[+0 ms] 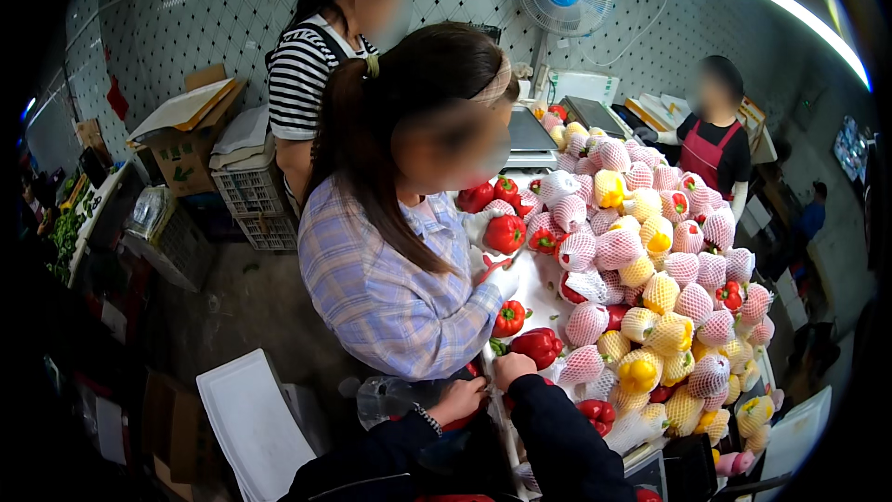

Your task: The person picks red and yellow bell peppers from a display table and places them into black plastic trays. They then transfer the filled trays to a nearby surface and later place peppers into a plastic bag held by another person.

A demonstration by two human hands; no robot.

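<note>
My left hand (pixel 458 401) is low at the outer side of the white table edge, above a clear plastic bag (pixel 390 397); what its fingers touch is hidden. My right hand (pixel 514 369) reaches over that edge, against the near side of a red bell pepper (pixel 536 346) with a green stem; whether it grips the pepper cannot be told. Another red pepper (pixel 510 318) lies just beyond. To the right, a large heap of red and yellow peppers in pink, white and yellow foam nets (pixel 620 247) covers the table.
Close on my left, a person in a plaid shirt (pixel 390 279) holds a red pepper (pixel 504 233) and red-handled scissors (pixel 492 268) in gloved hands. Two more people stand farther off. A white foam lid (pixel 256 425) is at lower left; scales (pixel 529 131) stand behind the heap.
</note>
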